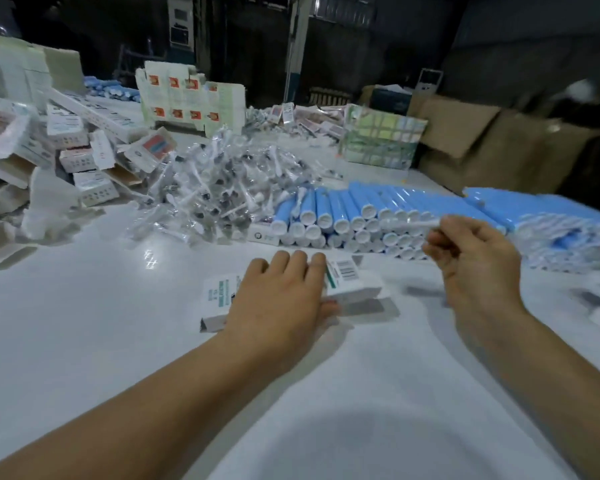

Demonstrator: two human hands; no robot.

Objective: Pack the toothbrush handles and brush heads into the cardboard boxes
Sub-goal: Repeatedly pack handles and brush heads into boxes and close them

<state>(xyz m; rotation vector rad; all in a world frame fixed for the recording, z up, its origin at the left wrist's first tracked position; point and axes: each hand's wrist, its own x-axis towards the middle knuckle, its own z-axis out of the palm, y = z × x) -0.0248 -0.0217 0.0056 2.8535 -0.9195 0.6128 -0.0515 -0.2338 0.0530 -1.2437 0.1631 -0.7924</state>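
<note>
Hands work over a white desk [84,306] crowded with stock. The left hand [278,299] lies palm-down with fingers nearly straight on a small white cardboard box [350,278] with a barcode, pressing it flat to the desk. The right hand [478,265], raised just beside it, pinches a thin white brush head [409,223] between curled fingers, though blur hides the detail. Beyond them, blue toothbrush handles [343,216] lie stacked in rows, next to a heap of bagged brush heads [222,188]. More boxes [80,157] are piled at far left.
</note>
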